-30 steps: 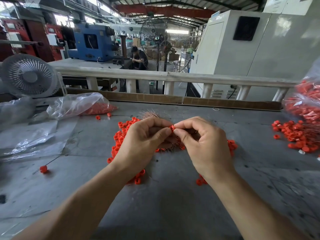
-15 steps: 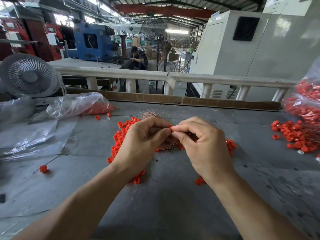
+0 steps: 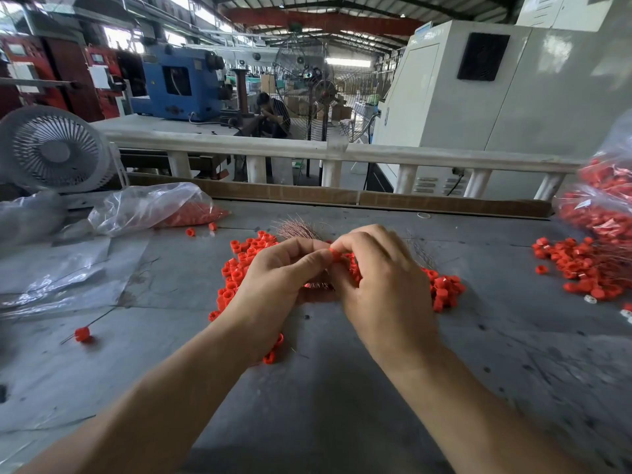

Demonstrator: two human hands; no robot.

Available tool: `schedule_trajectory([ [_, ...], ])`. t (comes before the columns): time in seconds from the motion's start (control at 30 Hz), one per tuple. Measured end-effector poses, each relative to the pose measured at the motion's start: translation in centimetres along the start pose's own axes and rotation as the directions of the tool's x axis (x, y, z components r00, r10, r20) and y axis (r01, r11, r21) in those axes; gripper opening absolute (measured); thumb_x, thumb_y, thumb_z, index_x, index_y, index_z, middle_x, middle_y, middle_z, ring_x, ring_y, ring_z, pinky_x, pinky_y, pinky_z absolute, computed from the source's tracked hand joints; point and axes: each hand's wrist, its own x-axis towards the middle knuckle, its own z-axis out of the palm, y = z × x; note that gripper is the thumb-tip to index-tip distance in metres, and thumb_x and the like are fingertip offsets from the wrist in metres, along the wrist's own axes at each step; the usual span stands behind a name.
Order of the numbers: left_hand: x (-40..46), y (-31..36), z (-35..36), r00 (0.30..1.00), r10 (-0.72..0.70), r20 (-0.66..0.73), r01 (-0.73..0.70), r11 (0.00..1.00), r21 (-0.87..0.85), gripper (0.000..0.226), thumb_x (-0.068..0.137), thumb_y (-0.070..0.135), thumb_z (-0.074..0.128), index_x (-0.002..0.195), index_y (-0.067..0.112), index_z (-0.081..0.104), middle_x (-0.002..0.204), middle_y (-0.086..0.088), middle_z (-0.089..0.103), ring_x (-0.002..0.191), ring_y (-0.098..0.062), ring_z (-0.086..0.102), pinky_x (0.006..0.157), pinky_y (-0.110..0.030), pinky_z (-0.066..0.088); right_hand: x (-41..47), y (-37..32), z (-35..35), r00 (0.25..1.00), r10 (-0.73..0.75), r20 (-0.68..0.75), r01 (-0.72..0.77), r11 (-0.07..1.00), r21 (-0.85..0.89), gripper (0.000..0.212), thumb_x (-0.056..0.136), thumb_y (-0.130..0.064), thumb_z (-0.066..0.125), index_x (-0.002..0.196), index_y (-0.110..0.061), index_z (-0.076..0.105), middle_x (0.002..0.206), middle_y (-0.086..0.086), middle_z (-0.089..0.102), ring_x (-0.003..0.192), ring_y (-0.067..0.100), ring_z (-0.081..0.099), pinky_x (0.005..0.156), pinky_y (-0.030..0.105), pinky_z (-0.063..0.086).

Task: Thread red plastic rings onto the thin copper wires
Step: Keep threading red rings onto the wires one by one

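The left hand point(image 3: 277, 285) and the right hand point(image 3: 383, 285) are meeting fingertip to fingertip above the middle of the grey surface point(image 3: 307, 405). Both hands are curling their fingers inward, and thumb and forefinger of each are pinching a single red ring point(image 3: 336, 255) held between them. Whether a wire is passing through this ring cannot be told. A bundle of thin copper wires point(image 3: 297, 230) is fanning out just beyond the left hand, and its lower part is showing beneath the hands. A loose pile of red rings point(image 3: 239, 265) is lying on the surface under and around both hands, spreading to the right of the right hand as well. A second heap of rings point(image 3: 578, 268) is lying well apart at the right edge. One threaded ring on a wire point(image 3: 82, 334) is lying alone at the left. A clear plastic bag point(image 3: 150, 206) holding more rings is resting at the far left.
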Motion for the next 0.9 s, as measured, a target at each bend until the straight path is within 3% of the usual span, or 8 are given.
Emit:
schedule_trajectory([
  [0.1,0.01,0.20,0.06,0.999,-0.040,0.005,0.040,0.998,-0.045,0.017,0.089,0.018,0.068,0.099,0.005,0.070,0.098,-0.020,0.070,0.092,-0.029,0.067,0.075,-0.037,0.058,-0.06,0.05,0.09,1.000,-0.018,-0.007,0.018,1.000,-0.007,0.008,0.085,-0.012,0.077,0.091,-0.013,0.071,0.093,-0.001,0.067,0.090,0.024,0.063,0.075,0.031,0.048],
  [0.2,0.05,0.26,0.04,0.997,-0.074,0.018,0.075,0.994,-0.076,0.025,0.084,0.022,0.069,0.101,0.004,0.071,0.097,-0.019,0.070,0.088,-0.027,0.068,0.074,-0.036,0.060,-0.05,0.20,0.10,1.000,-0.023,-0.019,0.023,1.000,-0.007,0.008,0.084,-0.011,0.076,0.090,-0.013,0.071,0.092,-0.001,0.067,0.089,0.023,0.063,0.075,0.030,0.048],
  [0.33,0.17,0.29,-0.05,0.994,-0.109,0.021,0.110,0.991,-0.081,0.039,0.085,0.026,0.070,0.111,-0.002,0.068,0.100,-0.020,0.070,0.088,-0.027,0.068,0.083,-0.042,0.058,0.05,0.50,0.15,0.999,-0.013,-0.040,0.013,1.000,0.012,0.008,0.083,-0.010,0.077,0.086,-0.013,0.070,0.088,-0.001,0.067,0.086,0.024,0.064,0.072,0.034,0.050],
  [0.5,0.20,0.35,-0.13,0.993,-0.116,0.001,0.116,0.991,-0.069,0.035,0.083,0.030,0.071,0.104,0.001,0.071,0.100,-0.022,0.070,0.086,-0.028,0.069,0.090,-0.050,0.055,0.11,0.56,0.15,0.999,-0.024,-0.043,0.026,0.999,0.034,0.009,0.083,-0.004,0.076,0.085,-0.011,0.070,0.087,-0.001,0.067,0.085,0.025,0.063,0.074,0.035,0.050],
  [0.67,0.07,0.59,0.10,0.991,-0.133,-0.030,0.132,0.990,-0.040,0.043,0.094,0.026,0.064,0.111,-0.014,0.063,0.100,-0.025,0.069,0.090,-0.035,0.065,0.097,-0.060,0.049,0.23,0.43,0.34,0.998,-0.040,-0.056,0.045,0.995,0.088,0.005,0.084,-0.004,0.074,0.083,-0.008,0.071,0.085,0.001,0.067,0.084,0.026,0.062,0.075,0.038,0.051],
  [0.8,-0.01,0.81,0.02,0.991,-0.129,-0.031,0.129,0.992,-0.016,0.043,0.100,0.025,0.060,0.112,-0.016,0.062,0.100,-0.026,0.068,0.092,-0.037,0.063,0.087,-0.051,0.053,0.30,0.54,0.55,0.997,-0.042,-0.069,0.049,0.992,0.117,0.007,0.083,0.000,0.075,0.083,-0.007,0.071,0.084,0.002,0.067,0.083,0.027,0.062,0.076,0.042,0.051],
  [0.9,-0.01,1.05,0.03,0.990,-0.135,-0.027,0.134,0.990,-0.040,0.047,0.100,0.027,0.058,0.113,-0.018,0.061,0.098,-0.026,0.067,0.090,-0.037,0.063,0.081,-0.045,0.053,0.41,0.52,0.61,0.997,-0.062,-0.051,0.069,0.984,0.165,0.003,0.088,-0.008,0.074,0.087,-0.007,0.071,0.088,0.001,0.067,0.087,0.025,0.061,0.078,0.042,0.051],
])
